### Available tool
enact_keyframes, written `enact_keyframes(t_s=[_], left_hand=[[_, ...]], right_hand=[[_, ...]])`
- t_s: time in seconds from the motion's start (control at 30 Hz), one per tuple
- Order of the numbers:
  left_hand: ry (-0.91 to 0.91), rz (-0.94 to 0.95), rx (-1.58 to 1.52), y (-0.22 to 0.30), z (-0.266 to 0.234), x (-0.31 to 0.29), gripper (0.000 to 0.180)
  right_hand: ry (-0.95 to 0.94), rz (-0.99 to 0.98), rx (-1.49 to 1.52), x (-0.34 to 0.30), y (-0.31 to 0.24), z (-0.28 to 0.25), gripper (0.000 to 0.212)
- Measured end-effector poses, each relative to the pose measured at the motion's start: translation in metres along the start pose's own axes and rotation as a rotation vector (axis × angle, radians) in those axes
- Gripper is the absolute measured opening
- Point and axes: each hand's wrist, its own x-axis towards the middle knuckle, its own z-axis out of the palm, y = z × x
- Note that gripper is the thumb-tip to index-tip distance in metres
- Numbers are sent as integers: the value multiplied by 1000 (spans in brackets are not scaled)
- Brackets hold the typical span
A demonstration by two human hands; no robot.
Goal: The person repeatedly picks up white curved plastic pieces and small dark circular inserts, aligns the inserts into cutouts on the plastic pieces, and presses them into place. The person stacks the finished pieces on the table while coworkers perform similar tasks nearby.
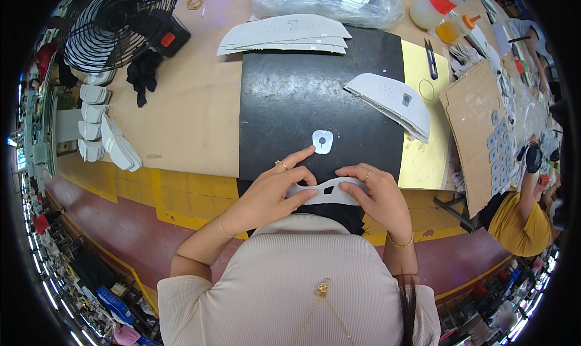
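A curved white panel (pixel 342 196) with a dark cut-out is held at the table's front edge, between my two hands. My left hand (pixel 272 190) pinches its left end between thumb and fingers. The left index finger stretches forward to the lower left edge of a small white rounded patch (pixel 328 142), which lies flat on the black mat (pixel 284 110) and has a grey keyhole shape in its middle. At the panel's right end, my right hand (pixel 384 196) grips it with thumb below and fingers above.
White panels are stacked at the mat's far edge (pixel 272 34) and right side (pixel 387 95). Thread snips (pixel 431 60) lie on a yellow sheet (pixel 420 164). Cardboard (pixel 469 116) carries grey patches. Bottles (pixel 431 8), a plastic bag (pixel 381 10) and a fan (pixel 115 19) stand farther off. A co-worker (pixel 520 225) is right.
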Motion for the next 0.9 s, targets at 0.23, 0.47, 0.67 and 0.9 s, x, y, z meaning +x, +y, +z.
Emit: enact_keyframes(t_s=[0.23, 0.47, 0.67, 0.9], left_hand=[[97, -83, -29, 1, -5, 6, 13], [236, 89, 24, -5, -11, 13, 10], [395, 174, 130, -12, -11, 29, 13], [483, 149, 226, -15, -1, 39, 25]], right_hand=[[64, -50, -20, 3, 3, 1, 21], [40, 103, 13, 7, -2, -7, 17], [287, -89, 82, 25, -2, 6, 10], [323, -234, -116, 39, 10, 13, 10]])
